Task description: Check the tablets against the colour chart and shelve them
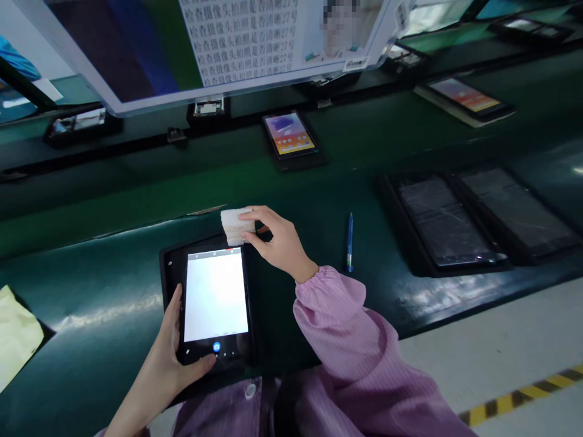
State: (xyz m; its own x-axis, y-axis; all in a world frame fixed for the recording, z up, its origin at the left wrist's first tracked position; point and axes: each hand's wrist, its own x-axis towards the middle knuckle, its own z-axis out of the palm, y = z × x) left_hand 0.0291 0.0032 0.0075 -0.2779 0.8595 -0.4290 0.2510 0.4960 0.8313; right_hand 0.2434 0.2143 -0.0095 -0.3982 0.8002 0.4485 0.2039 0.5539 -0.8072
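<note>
A tablet (215,295) with a bright, nearly white camera screen lies at the front of the green bench, over a black tray (169,258). My left hand (170,358) grips its lower left edge, fingers along the side and thumb on the lower bezel near the blue camera button. Pinched between the thumb and fingers of my right hand (277,240) is a folded white cloth (235,226). That cloth is at the tablet's top right edge; whether it touches the tablet I cannot tell.
A blue pen (350,243) lies right of my right hand. Farther right are two dark tablets in black trays (450,221). Beyond, a lit tablet (289,132) and another lit tablet (464,96) rest on the bench. A hanging sign (246,42) spans the top; yellow paper (17,337) lies left.
</note>
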